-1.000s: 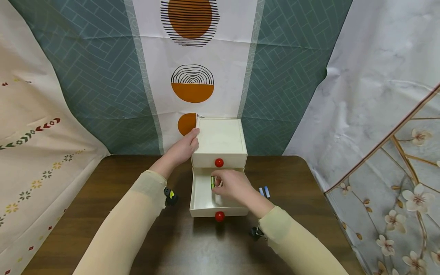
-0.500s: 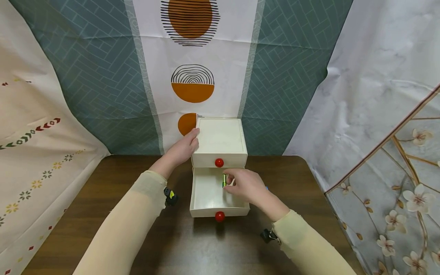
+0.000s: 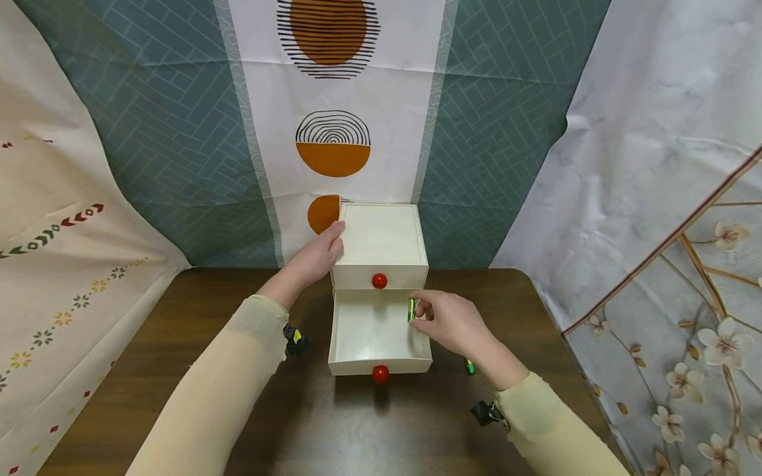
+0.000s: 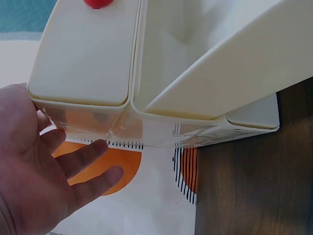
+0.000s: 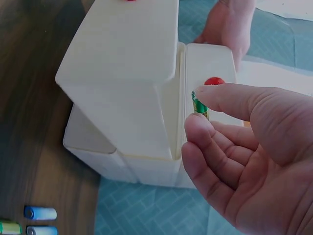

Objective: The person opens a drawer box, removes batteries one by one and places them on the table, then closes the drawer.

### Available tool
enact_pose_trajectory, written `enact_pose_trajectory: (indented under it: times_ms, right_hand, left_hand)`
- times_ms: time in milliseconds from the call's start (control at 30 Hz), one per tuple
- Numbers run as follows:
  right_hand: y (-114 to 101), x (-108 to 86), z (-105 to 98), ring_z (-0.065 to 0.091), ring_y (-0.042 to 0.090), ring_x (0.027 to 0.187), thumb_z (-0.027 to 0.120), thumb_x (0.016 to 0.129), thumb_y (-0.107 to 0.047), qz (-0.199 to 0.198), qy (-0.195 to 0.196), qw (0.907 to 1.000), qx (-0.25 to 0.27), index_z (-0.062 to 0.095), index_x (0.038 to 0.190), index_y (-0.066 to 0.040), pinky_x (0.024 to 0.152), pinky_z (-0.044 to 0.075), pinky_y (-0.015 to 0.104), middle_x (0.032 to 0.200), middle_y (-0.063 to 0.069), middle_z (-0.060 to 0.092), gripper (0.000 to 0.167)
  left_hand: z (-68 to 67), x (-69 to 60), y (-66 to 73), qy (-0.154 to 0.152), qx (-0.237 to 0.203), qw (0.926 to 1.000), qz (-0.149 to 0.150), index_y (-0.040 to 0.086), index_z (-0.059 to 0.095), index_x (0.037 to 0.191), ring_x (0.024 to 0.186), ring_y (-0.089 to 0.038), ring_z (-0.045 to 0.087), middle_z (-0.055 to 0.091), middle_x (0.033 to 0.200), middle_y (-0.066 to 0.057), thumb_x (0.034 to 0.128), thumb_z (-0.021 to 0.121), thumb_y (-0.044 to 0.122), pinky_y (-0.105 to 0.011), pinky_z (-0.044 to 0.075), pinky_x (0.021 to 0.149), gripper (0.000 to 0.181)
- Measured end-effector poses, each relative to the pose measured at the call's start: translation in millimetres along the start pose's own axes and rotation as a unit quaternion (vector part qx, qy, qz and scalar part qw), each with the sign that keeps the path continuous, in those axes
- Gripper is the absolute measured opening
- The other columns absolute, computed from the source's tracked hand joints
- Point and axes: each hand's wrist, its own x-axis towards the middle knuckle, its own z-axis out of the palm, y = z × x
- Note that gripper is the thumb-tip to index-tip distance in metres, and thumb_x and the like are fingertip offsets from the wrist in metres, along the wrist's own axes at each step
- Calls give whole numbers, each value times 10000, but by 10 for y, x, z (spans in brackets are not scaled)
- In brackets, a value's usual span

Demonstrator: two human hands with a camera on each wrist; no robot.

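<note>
A small white cabinet (image 3: 383, 235) with red knobs stands on the table against the backdrop. Its drawer (image 3: 363, 340) below the top one is pulled out. My right hand (image 3: 455, 322) pinches a green battery (image 5: 199, 105) between thumb and index finger, over the right edge of that drawer. The other right fingers curl loosely below. At the upper left of the cabinet my left hand (image 3: 315, 258) rests against its side. In the left wrist view the fingers (image 4: 90, 159) are relaxed and spread, holding nothing; the thumb is out of sight there.
On the table to the right of the cabinet lie two blue batteries (image 5: 41, 213) and another green battery (image 3: 470, 367), partly hidden by the right wrist in the head view. Patterned cloths hang behind and on both sides.
My right hand has moved right with the green battery, from over the drawer's middle to its right edge. The left hand and the cabinet have not moved.
</note>
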Motion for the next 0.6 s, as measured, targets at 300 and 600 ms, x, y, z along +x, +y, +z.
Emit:
enact_pose_trajectory:
  times_ms: [300,600]
  right_hand:
    - [172,-106,-71,616,76,772,883,943,-241,144,77,9998,67,761,1347,-105,716,529,351,910,-133,695,443]
    - [363,-217,-68,625,45,768,858,939,-251,130,200,9997,-18,766,1305,-119,755,548,377,924,-165,703,400]
  left_hand:
    - [1,-6,-13,-25,-106,9999,40,36,175,1767,1697,-316,119,117,1840,-156,1202,281,287,-474,121,1364,628]
    - [2,7,-23,-28,-174,9998,7,49,180,1770,1698,-300,124,121,1843,-135,1197,283,292,-462,125,1363,631]
